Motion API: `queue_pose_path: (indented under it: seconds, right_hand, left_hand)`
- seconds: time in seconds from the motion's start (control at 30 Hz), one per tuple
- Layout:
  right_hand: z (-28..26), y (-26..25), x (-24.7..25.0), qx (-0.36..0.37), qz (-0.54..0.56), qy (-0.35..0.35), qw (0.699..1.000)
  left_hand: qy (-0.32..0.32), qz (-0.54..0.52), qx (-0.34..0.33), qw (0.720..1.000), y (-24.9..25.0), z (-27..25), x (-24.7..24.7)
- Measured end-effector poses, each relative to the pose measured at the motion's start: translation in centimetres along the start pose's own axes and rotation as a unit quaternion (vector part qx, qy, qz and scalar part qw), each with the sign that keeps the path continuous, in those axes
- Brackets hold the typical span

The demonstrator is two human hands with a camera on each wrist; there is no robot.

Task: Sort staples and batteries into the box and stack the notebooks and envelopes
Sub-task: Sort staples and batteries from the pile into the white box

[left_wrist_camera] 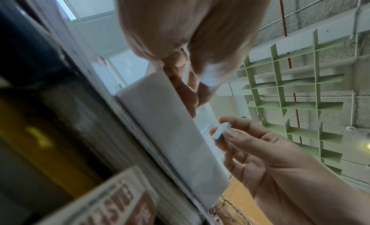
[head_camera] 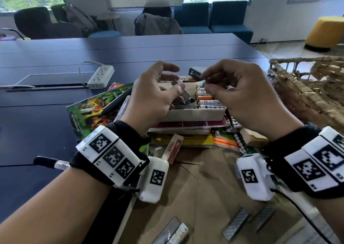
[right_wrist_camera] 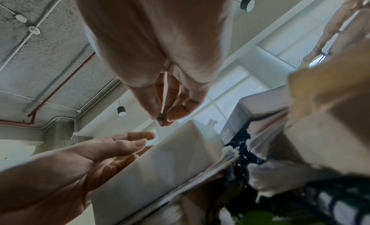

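Note:
A white box (head_camera: 195, 113) sits on a pile of notebooks (head_camera: 186, 130). Several batteries (head_camera: 209, 102) lie in its right half and loose staple strips (head_camera: 186, 98) in its left half. My right hand (head_camera: 205, 82) hovers over the box's far right corner and pinches a short block of staples (left_wrist_camera: 220, 131) between thumb and fingers; the block (right_wrist_camera: 161, 120) shows at the fingertips in the right wrist view. My left hand (head_camera: 174, 79) hangs above the box's left half, fingers loosely curled and holding nothing. Brown envelopes (head_camera: 195, 188) lie near me.
On the envelopes lie more staple strips (head_camera: 236, 223) (head_camera: 264, 216) and a battery (head_camera: 178, 232). An eraser box (head_camera: 172, 148) leans on the pile. A green notebook (head_camera: 89, 111) with a black pen (head_camera: 115, 102), a power strip (head_camera: 100, 77) and a marker (head_camera: 50, 162) are left; a wicker basket (head_camera: 307, 87) is right.

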State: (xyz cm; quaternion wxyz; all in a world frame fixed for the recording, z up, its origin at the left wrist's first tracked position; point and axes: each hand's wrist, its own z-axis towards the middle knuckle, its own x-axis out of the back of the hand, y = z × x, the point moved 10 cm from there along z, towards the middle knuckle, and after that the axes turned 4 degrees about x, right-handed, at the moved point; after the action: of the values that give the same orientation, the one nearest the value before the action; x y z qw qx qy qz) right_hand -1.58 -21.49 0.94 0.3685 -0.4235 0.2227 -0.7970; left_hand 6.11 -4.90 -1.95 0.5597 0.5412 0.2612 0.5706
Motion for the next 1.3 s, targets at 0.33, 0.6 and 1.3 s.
queue_pose_path:
  seconds: [0.33, 0.6, 1.3]
  right_hand:
    - [-0.1, -0.2, 0.0, 0.002, -0.008, -0.002, 1.0]
    - [0.1, -0.2, -0.5, 0.012, -0.021, -0.016, 1.0]
    - [0.5, -0.4, -0.2, 0.026, -0.035, 0.016, 0.999]
  left_hand:
    - [0.019, 0.081, -0.004, 0.996, -0.1, 0.0, 0.5]
    - [-0.037, 0.219, -0.062, 0.973, 1.6, -0.7, -1.7]
    - [-0.092, 0.3, -0.061, 0.947, 1.0, -1.1, -2.4]
